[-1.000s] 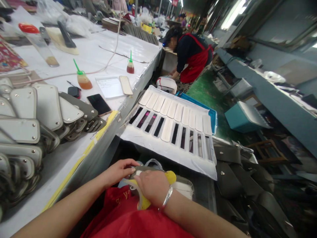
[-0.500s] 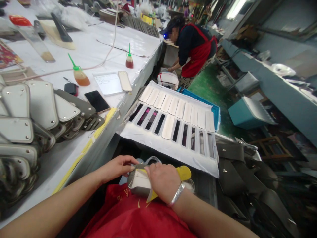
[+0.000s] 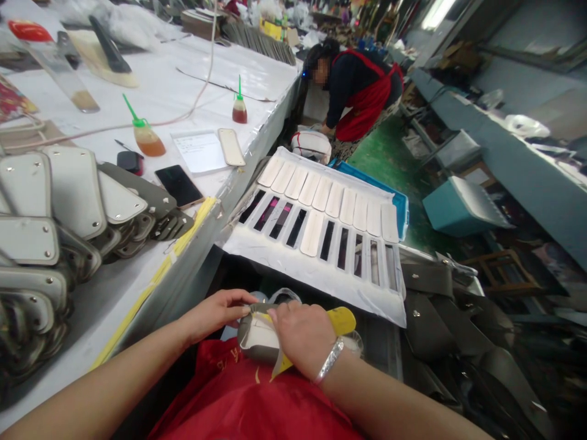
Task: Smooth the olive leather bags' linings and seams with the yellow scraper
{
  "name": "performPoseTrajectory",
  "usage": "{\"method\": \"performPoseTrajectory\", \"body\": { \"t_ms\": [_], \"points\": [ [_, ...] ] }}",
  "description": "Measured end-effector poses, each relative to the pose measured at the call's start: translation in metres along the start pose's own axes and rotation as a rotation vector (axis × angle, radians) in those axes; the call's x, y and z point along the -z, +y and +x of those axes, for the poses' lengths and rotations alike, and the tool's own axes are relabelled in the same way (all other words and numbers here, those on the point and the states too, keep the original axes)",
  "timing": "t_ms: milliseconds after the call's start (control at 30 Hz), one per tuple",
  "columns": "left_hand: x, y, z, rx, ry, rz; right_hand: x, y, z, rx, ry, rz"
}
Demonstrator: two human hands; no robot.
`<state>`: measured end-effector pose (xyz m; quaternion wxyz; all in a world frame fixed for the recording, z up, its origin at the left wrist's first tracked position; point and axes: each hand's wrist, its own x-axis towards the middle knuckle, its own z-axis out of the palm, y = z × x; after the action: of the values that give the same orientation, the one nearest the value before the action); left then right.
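Low in front of the red apron, a grey leather-like piece [image 3: 259, 350] with a pale inner face is held with its edge curled up. My left hand [image 3: 224, 313] pinches its upper left edge between thumb and fingertips. My right hand [image 3: 302, 333] is closed over its right part and over a flat yellow piece [image 3: 342, 320], which sticks out on both sides of the palm. What the yellow piece is and how the fingers beneath lie cannot be made out. A slotted white tray [image 3: 316, 269] bearing several pale strips [image 3: 323, 194] stands just beyond my hands.
At left, a white table [image 3: 156, 67] bears stacked grey-and-white pieces [image 3: 76, 183], a phone [image 3: 178, 186], a paper [image 3: 199, 153] and two green-tipped bottles [image 3: 149, 140]. Dark grey pieces [image 3: 428, 311] hang at right. A person in a red apron [image 3: 367, 98] bends down beyond the tray.
My hands keep nearly the same hold, with only a slight shift of the piece. The person beyond the tray has bent lower.
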<state>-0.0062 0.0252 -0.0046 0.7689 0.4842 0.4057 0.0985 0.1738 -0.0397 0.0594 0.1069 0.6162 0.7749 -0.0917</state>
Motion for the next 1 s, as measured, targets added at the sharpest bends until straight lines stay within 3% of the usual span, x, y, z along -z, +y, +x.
{"method": "performPoseTrajectory", "body": {
  "t_ms": [200, 433, 667, 1000],
  "points": [
    [0.005, -0.002, 0.001, -0.004, -0.044, -0.064, -0.010, -0.008, 0.000, -0.087, 0.027, 0.027],
    [0.002, 0.003, 0.001, -0.016, -0.043, 0.005, -0.015, 0.005, 0.007, -0.026, -0.103, 0.106],
    [0.000, 0.010, 0.002, -0.018, -0.058, 0.131, -0.013, 0.010, 0.008, -0.011, -0.149, 0.129],
    [-0.001, 0.020, 0.005, 0.042, -0.101, 0.210, -0.008, 0.000, -0.004, -0.076, -0.061, 0.142]
  ]
}}
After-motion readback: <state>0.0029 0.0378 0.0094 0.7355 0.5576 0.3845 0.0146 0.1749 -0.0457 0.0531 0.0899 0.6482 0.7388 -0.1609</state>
